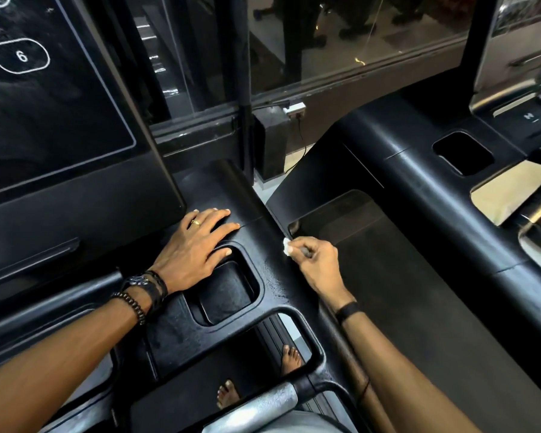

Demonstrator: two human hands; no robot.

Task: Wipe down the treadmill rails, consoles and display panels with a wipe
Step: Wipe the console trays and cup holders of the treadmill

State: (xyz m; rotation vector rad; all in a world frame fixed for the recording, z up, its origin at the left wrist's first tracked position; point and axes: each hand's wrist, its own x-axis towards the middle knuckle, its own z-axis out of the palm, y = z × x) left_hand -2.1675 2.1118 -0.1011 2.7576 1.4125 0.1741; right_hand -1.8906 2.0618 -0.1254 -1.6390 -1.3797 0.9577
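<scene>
Surface: black moulded plastic treadmill console (275, 276) with a recessed cup pocket (228, 290).
Left hand (194, 248): I see it flat, fingers spread, resting beside the pocket.
Right hand (316, 257): fingers pinch a small crumpled white wipe (287, 246) against the console's right edge.

1. The scene is dim overall; nearly everything is black plastic, and detail in it sinks into shadow.
2. Soft overhead light gives a dull sheen to the console (272, 270) near its right edge and to the neighbouring treadmill's rail (444, 195).
3. The display panel (53, 98) at top left reflects faint shapes; the glass partition (341, 42) at top centre is strewn with murky reflections.
4. Pale floor (509, 192) at the right edge is the brightest patch, almost blown out.
5. Wide-angle distortion bends straight lines towards the corners.
6. The forearms along the bottom edge look soft; the middle is sharper.
</scene>
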